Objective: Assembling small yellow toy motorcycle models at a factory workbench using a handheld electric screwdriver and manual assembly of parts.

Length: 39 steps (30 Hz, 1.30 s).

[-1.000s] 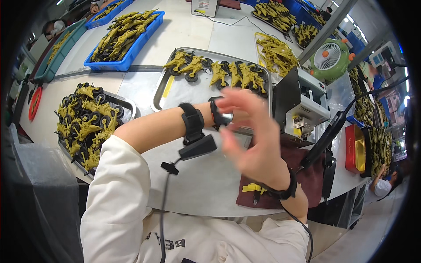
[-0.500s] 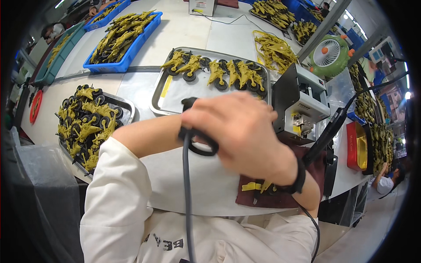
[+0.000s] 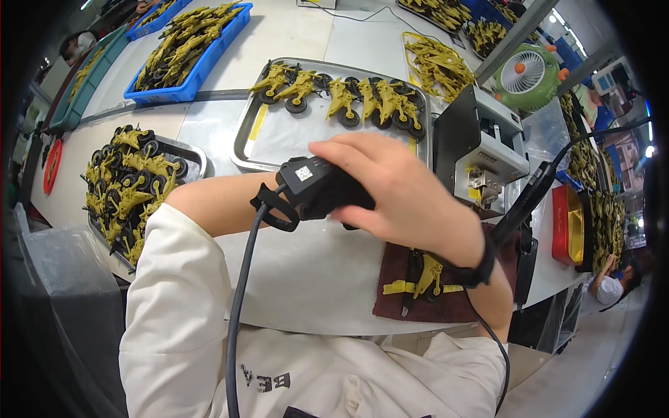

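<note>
My right hand (image 3: 411, 188) is wrapped over a black box-shaped device (image 3: 306, 182) at my left wrist, its thumb below and fingers across the top. A black strap (image 3: 281, 212) loops from the device, and a thick grey cable (image 3: 240, 299) hangs toward my lap. My left forearm (image 3: 216, 203) reaches in from the left; the left hand is hidden behind the device and right hand. Under my right wrist, a yellow part with a black wheel (image 3: 427, 275) lies on a maroon cloth (image 3: 460, 310), beside yellow strips.
A metal tray (image 3: 242, 136) ahead holds several yellow wheeled parts. Another tray (image 3: 200, 155) at left is heaped with them. On the right stand a grey machine (image 3: 495, 164), a black pen-shaped tool (image 3: 519, 209) on a cable, and a green fan (image 3: 523, 73). A blue bin (image 3: 198, 83) sits far left.
The black device has turned, and more of its top now shows. Its strap and cable have swung left. My right hand has shifted slightly right and down, uncovering more of the yellow part on the cloth.
</note>
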{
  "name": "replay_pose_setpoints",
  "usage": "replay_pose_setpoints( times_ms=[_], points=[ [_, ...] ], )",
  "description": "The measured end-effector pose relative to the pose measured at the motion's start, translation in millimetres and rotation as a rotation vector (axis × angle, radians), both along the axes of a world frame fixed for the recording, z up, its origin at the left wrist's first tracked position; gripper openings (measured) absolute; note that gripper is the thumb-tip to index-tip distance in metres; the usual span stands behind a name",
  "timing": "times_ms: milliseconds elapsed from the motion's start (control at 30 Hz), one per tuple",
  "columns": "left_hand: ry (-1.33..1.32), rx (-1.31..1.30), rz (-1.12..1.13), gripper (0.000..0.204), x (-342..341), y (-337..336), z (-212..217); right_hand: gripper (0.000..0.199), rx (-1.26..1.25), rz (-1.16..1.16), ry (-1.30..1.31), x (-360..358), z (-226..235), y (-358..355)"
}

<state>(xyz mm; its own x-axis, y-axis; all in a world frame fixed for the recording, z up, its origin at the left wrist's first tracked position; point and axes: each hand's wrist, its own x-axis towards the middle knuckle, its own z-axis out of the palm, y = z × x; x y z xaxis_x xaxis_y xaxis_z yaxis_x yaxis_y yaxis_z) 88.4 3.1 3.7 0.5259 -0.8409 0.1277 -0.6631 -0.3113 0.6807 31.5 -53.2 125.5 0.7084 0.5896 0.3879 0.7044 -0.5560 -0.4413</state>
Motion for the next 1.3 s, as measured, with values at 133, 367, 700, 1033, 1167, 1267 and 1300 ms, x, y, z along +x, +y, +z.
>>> replay_pose_setpoints(
  times_ms=[133, 367, 700, 1033, 1167, 1267, 1300],
  points=[
    [0.015, 0.021, 0.024, 0.052, -7.8, 5.5, -2.3, 0.054, 0.019, 0.064, -0.057, -6.6, -0.5, 9.1],
    [0.011, 0.038, 0.026, 0.059, -10.3, 2.5, -8.6, 0.048, 0.055, -0.042, -0.083, 8.3, -8.1, -6.6],
    [0.644, -0.446, 0.403, 0.072, -59.5, -63.2, -31.9, 0.058, 0.122, 0.074, -0.023, -2.0, -6.3, 1.5],
    [0.222, -0.006, 0.149, 0.063, -15.6, 19.1, -8.5, 0.056, 0.146, 0.033, 0.078, 4.4, 5.8, -5.9],
    [0.188, 0.019, 0.097, 0.057, -14.1, 31.0, -7.8, 0.065, -0.001, 0.108, 0.013, 0.1, 2.6, -4.8],
    [0.163, 0.027, 0.069, 0.052, -13.7, 37.4, -2.9, 0.071, 0.098, 0.059, 0.061, -9.1, 11.6, -15.0],
    [0.155, 0.033, 0.076, 0.05, -12.6, 42.3, -0.9, 0.074, 0.179, 0.03, 0.116, -7.7, 14.5, -19.6]
  ],
)
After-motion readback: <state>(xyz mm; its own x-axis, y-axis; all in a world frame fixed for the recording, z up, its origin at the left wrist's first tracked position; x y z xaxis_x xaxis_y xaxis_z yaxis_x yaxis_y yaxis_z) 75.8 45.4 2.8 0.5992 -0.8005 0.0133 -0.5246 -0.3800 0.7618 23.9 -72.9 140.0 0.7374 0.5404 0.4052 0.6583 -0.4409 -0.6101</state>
